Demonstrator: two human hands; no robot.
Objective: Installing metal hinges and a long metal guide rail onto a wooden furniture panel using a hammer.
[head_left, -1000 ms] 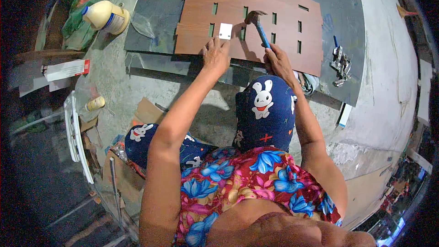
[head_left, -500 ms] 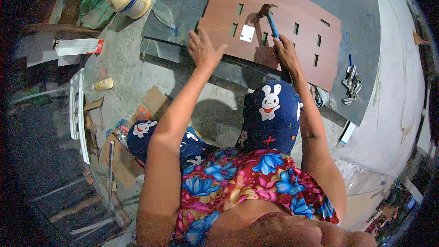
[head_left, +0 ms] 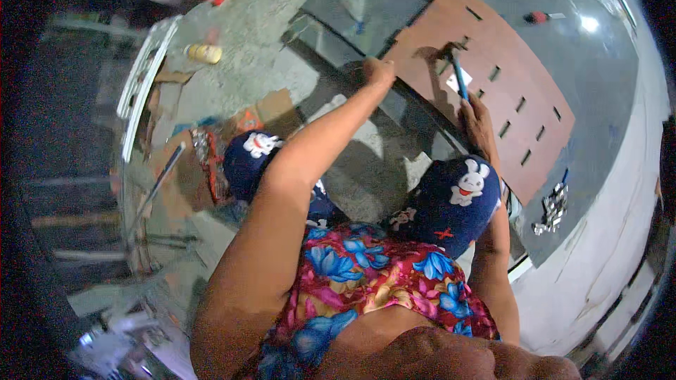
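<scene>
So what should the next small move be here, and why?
Probably bring the left hand flat onto the brown slotted panel to steady it: the right hand grips the hammer over the panel, while the left is at its left end, and whether it touches is unclear.

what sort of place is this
Probably a makeshift workshop: the right hand holds a hammer over a slotted brown panel on a dark board, with cardboard scattered on the rough grey floor.
</scene>
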